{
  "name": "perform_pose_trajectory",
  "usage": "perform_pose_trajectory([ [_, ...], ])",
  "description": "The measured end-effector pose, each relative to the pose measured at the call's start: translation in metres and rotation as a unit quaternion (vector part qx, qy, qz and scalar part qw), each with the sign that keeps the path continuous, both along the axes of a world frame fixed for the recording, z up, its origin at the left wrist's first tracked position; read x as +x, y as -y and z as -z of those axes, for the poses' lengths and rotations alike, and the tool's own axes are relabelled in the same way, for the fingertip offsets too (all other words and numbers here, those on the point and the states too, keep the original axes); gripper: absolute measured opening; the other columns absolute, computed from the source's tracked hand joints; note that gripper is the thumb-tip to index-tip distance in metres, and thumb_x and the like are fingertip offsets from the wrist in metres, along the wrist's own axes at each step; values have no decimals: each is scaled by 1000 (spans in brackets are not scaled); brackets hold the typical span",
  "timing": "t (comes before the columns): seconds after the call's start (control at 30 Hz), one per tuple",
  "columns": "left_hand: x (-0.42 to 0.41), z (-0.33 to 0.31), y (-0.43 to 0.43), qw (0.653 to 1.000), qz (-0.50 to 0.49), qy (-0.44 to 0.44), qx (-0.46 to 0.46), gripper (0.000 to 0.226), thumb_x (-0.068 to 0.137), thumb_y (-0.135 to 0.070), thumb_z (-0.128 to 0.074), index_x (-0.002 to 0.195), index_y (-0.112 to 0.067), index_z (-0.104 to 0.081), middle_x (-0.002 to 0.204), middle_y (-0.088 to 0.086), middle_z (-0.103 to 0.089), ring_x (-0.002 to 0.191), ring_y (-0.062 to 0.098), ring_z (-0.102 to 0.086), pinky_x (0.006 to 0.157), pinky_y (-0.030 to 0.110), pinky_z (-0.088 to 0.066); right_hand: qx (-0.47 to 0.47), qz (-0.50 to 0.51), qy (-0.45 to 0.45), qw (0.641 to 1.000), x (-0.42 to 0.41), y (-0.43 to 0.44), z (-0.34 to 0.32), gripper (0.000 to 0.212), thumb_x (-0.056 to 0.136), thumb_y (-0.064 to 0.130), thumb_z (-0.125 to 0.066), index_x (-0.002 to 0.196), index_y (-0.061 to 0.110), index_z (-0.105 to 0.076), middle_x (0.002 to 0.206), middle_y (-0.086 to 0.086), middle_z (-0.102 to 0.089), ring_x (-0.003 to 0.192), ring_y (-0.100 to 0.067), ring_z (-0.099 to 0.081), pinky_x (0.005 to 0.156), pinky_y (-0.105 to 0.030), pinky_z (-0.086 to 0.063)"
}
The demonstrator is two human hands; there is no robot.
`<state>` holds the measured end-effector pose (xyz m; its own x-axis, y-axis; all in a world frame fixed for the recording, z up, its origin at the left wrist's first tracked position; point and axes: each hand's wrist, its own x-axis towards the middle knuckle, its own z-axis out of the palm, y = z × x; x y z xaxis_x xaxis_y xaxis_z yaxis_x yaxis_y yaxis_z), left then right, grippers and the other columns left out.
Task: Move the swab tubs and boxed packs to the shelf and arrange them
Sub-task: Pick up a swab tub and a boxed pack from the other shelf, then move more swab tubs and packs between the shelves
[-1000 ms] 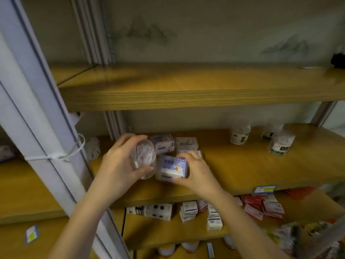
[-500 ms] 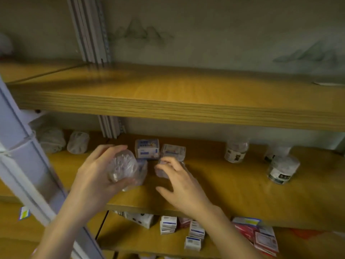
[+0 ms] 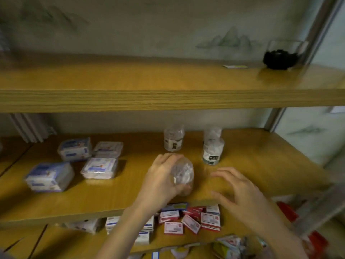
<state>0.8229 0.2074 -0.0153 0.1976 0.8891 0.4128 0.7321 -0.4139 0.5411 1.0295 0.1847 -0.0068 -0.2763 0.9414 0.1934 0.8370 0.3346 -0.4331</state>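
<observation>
Wooden shelf [image 3: 261,165], pale wall [image 3: 168,25], swab tub [image 3: 182,173]

Clear swab tub [image 3: 183,174] tilted near shelf [image 3: 261,165] front; three tubs [image 3: 174,140] upright behind; four boxed packs [image 3: 99,168] left.

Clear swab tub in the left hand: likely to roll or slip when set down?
The swab tub looks round and seems tilted in the left hand, so it would probably roll if released on its side. Smooth clear plastic, likely slippery. Swab filling suggests it is light.

Left hand [image 3: 160,182] carried swab tub [image 3: 182,174] right toward standing tubs [image 3: 212,150]; right hand [image 3: 240,195] released boxed pack [image 3: 99,168], fingers now spread.
</observation>
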Motion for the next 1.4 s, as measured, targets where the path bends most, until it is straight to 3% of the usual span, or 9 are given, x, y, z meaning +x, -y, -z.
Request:
perform_pose_trajectory([
  [0.1,50,5,-14,999,46,1,2,68,63,-32,-79,124,-22,-50,126,-6,-50,117,11,-42,94,14,-29,11,49,-25,998,36,8,2,34,79,33,-68,110,37,-55,111,28,-43,106,-2,-51,87,-24,-48],
  [0.2,89,3,-26,997,76,-2,20,63,68,-30,-76,124,-22,-49,127,-4,-49,118,12,-42,97,23,-37,2,78,-39,996,61,15,4,34,80,33,-67,111,37,-54,110,33,-41,102,-1,-53,85,-29,-52],
  [0.4,140,1,-56,991,91,-81,50,64,72,-26,-73,128,-13,-47,133,3,-48,124,20,-41,102,28,-31,-8,127,-32,991,92,25,-1,36,84,38,-61,117,39,-48,113,23,-47,87,1,-57,78,-21,-47],
  [0.5,148,11,-67,978,60,-180,88,66,66,-32,-77,123,-8,-53,126,9,-58,115,26,-53,102,36,-34,-2,137,-10,991,101,28,-2,37,85,41,-59,119,38,-47,115,22,-48,99,1,-52,81,-20,-45],
  [0.67,132,0,-56,962,25,-223,159,54,71,-44,-69,114,-13,-60,124,6,-59,117,23,-53,98,36,-40,-1,126,-2,992,103,27,-1,38,86,40,-58,122,35,-48,119,20,-49,110,-1,-49,86,-20,-43],
  [0.87,52,-7,1,956,-57,-252,141,26,75,-36,-67,93,-19,-66,98,-1,-66,93,18,-61,75,31,-50,2,45,14,999,64,12,-4,38,85,41,-58,121,37,-47,119,20,-50,110,-4,-51,86,-27,-49],
  [0.97,4,-5,29,952,-117,-267,93,26,78,-38,-65,95,-19,-66,93,-3,-66,87,18,-62,70,32,-51,2,-24,19,1000,28,2,-7,39,85,44,-56,122,38,-45,123,22,-48,111,-3,-50,87,-26,-47],
  [1.1,-58,-3,74,933,-222,-282,33,37,79,-47,-44,94,-21,-65,88,-6,-66,82,17,-64,63,28,-52,4,-131,23,991,-36,-6,-4,39,86,48,-52,123,40,-42,124,25,-46,113,0,-48,88,-24,-46],
  [1.4,-174,-7,196,862,-422,-276,-43,41,78,-50,-41,92,-20,-66,85,-4,-67,79,20,-67,60,29,-53,-27,-325,29,945,-183,16,-4,38,88,48,-49,124,41,-39,122,26,-42,115,-1,-43,87,-27,-46],
])
